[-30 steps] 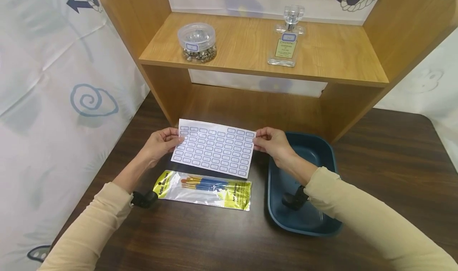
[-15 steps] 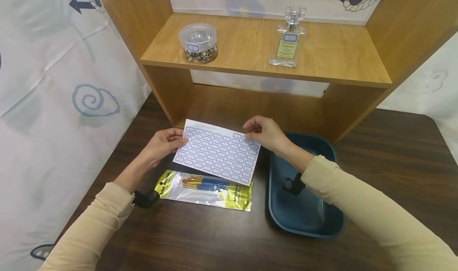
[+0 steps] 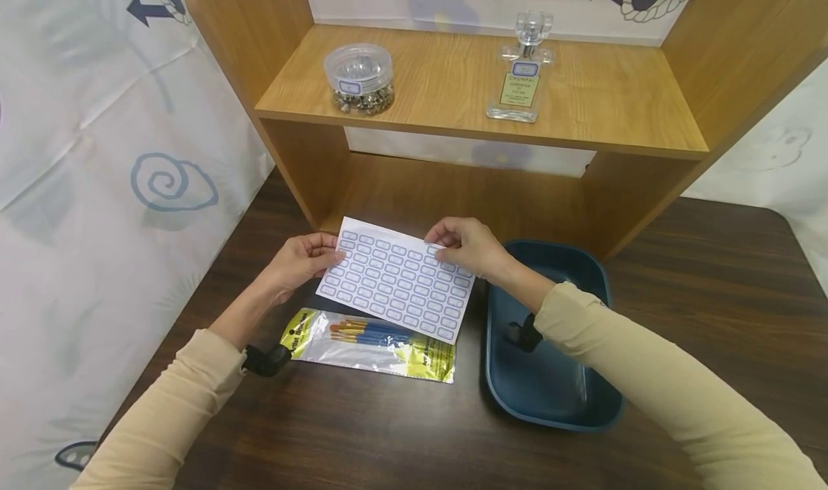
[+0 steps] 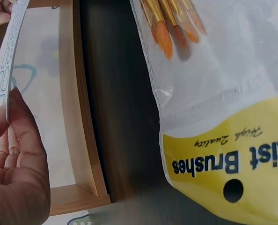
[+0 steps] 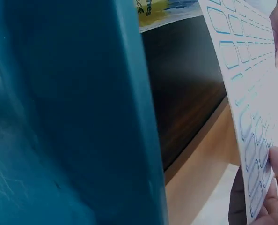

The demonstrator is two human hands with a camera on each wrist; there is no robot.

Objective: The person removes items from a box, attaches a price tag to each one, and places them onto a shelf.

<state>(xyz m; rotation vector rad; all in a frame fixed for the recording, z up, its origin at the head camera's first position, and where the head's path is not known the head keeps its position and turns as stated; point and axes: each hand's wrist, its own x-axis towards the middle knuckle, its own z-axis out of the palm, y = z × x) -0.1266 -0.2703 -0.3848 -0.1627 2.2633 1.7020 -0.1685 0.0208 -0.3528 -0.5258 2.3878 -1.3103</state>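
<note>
A white sheet of small blue-bordered label stickers (image 3: 394, 282) is held tilted above the table, printed side facing up toward me. My left hand (image 3: 297, 264) pinches its left edge between thumb and fingers; the left wrist view shows the sheet (image 4: 8, 70) almost edge-on in that pinch. At the upper right edge my right hand (image 3: 472, 249) holds the sheet, thumb on the printed face. In the right wrist view the fingers lie behind the sheet (image 5: 246, 93). Below the sheet lies a clear and yellow packet of artist brushes (image 3: 369, 361), its upper right part covered by the sheet.
A dark blue tub (image 3: 550, 404) stands under my right forearm. Behind the sheet rises a wooden shelf unit (image 3: 440, 134). Its upper board carries a clear round jar of small metal pieces (image 3: 359, 80) and a glass perfume bottle (image 3: 517, 88), each with a blue-bordered label.
My right hand has shifted from the sheet's right edge leftward along its top edge. The sheet has moved slightly right and tilted, its right side lower. My left hand keeps its pinch.
</note>
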